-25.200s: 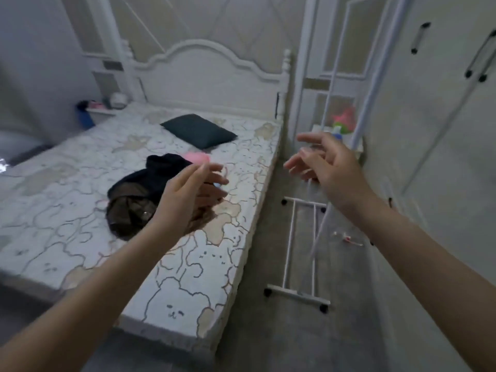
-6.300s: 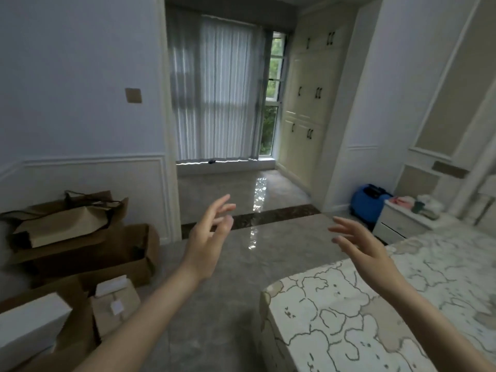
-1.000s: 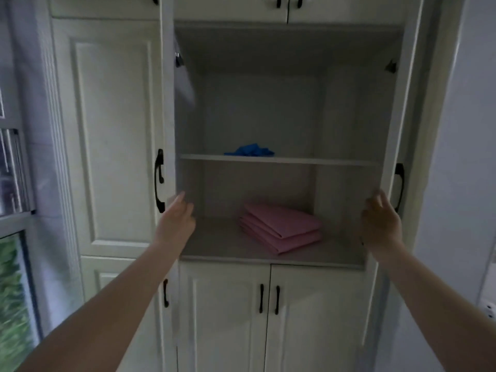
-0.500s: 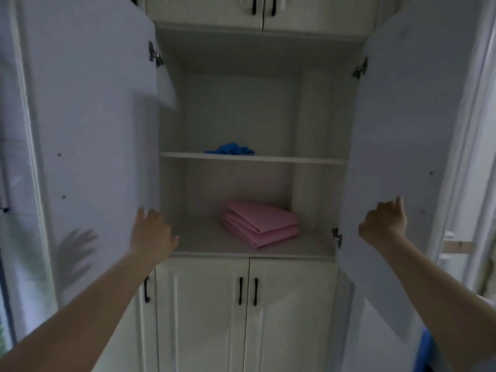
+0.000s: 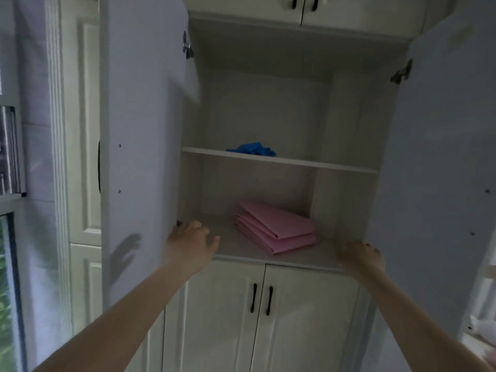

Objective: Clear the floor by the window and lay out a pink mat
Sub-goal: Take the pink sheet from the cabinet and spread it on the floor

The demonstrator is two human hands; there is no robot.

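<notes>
A folded pink mat [image 5: 277,228] lies on the lower shelf [image 5: 236,244] of an open white cupboard, right of the shelf's middle. My left hand [image 5: 190,242] reaches over the shelf's front edge, left of the mat, fingers apart and empty. My right hand [image 5: 359,257] is at the shelf's front right corner, to the right of the mat, fingers loosely curled with nothing in them. Neither hand touches the mat.
Both cupboard doors stand wide open: the left door [image 5: 139,146] and the right door [image 5: 440,146]. A crumpled blue cloth [image 5: 252,149] rests on the upper shelf. Closed lower doors with black handles [image 5: 261,299] are below. A window [image 5: 8,291] is at far left.
The doors swung fully open and both hands left them, moving inward to the lower shelf on either side of the pink mat. The view came closer to the cupboard.
</notes>
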